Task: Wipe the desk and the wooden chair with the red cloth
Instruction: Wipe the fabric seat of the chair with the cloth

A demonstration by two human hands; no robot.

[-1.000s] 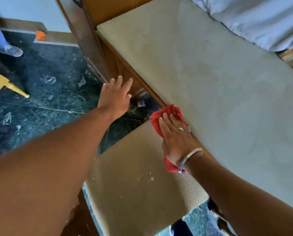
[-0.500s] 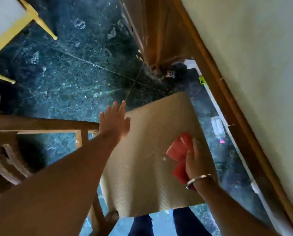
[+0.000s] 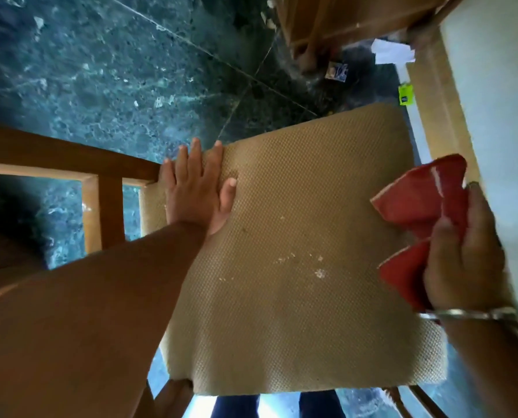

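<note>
I am looking straight down on the chair (image 3: 296, 251) now, where a second ago the pale top of the table (image 3: 499, 122) filled most of my view and my right hand was pressing the cloth (image 3: 414, 200) onto its near edge. That has changed: the cloth has come off the table and hangs bunched over the right edge of the chair seat, lifted rather than pressed flat as far as I can tell. My right hand (image 3: 465, 260) grips it, fingers and thumb curled round the red folds, with a metal bangle (image 3: 474, 313) at the wrist. My left hand (image 3: 197, 188), which was reaching out over the dark stone floor (image 3: 101, 79), has come down on the far left corner of the seat, fingers straight and spread, palm flat on the woven cover, just beside the wooden back rail (image 3: 64, 158). I read that as bracing the chair. The table now shows only as a strip to the right of the chair, with a wooden border between them. On the seat, toward its near middle, pale crumbs (image 3: 319, 273) are scattered, and none looks swept yet. So I judge that the table part is left behind and the chair part is just opening. Next I would lay the cloth flat at the right of the seat and draw it across the crumbs, then go over the wooden frame, which looks untouched.
</note>
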